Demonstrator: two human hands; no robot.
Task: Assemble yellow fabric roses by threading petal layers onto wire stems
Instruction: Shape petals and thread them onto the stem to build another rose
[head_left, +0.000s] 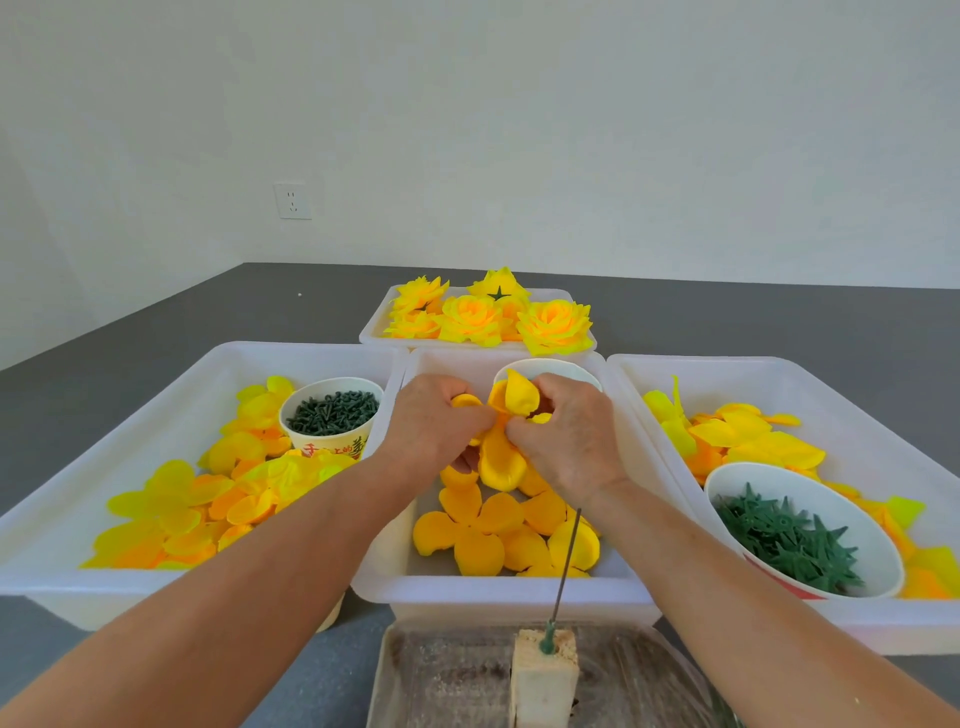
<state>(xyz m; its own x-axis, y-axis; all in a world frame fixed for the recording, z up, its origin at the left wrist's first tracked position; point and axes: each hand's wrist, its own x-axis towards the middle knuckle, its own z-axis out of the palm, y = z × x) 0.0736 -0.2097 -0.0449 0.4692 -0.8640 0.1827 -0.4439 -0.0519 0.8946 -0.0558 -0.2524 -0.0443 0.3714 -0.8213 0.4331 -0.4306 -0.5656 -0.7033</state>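
We reach both bare forearms forward from the near corners of the view, so that they converge toward the middle. Our left hand (431, 426) and right hand (566, 436) meet there, knuckles up, almost touching. The fingers (524, 434) of both hands are curled inward and pinch a petal layer (501, 457) between them. Both wrists are bent slightly downward.

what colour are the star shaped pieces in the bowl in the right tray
Dark green star-shaped pieces, in a white bowl; the head view, the only one, shows them.
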